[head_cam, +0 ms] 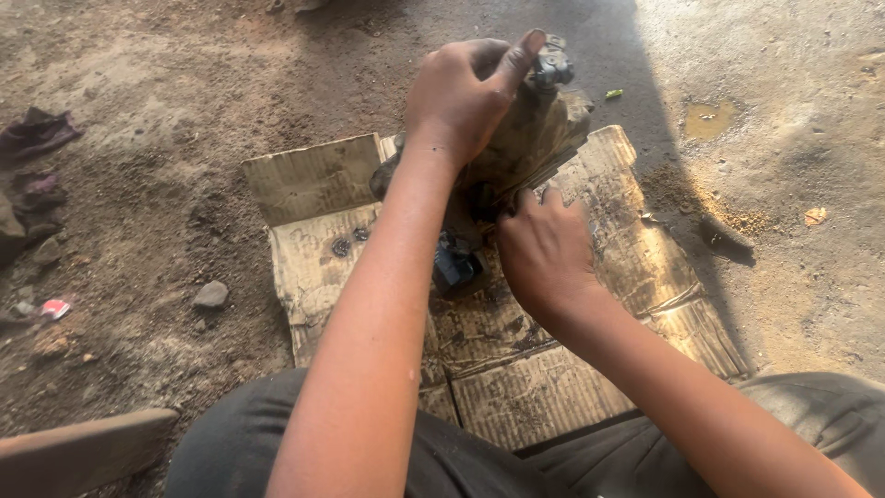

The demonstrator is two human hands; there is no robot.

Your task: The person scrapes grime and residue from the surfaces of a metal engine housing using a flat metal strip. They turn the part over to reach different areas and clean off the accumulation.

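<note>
Left hand (461,97) clamps over the top of a grimy metal engine part (525,148), upright on flattened cardboard (572,369) on the dirt ground. Right hand (544,249) pinches its lower edge. Looks like steadying for dismantling; firm bracing needed next, I'd say.

We see a dull grey-brown metal part (530,138), dirty with grease; under it the cardboard (572,369) is tan with dark stains; left of the cardboard a grey stone (211,294); the ground (166,83) brown.
</note>
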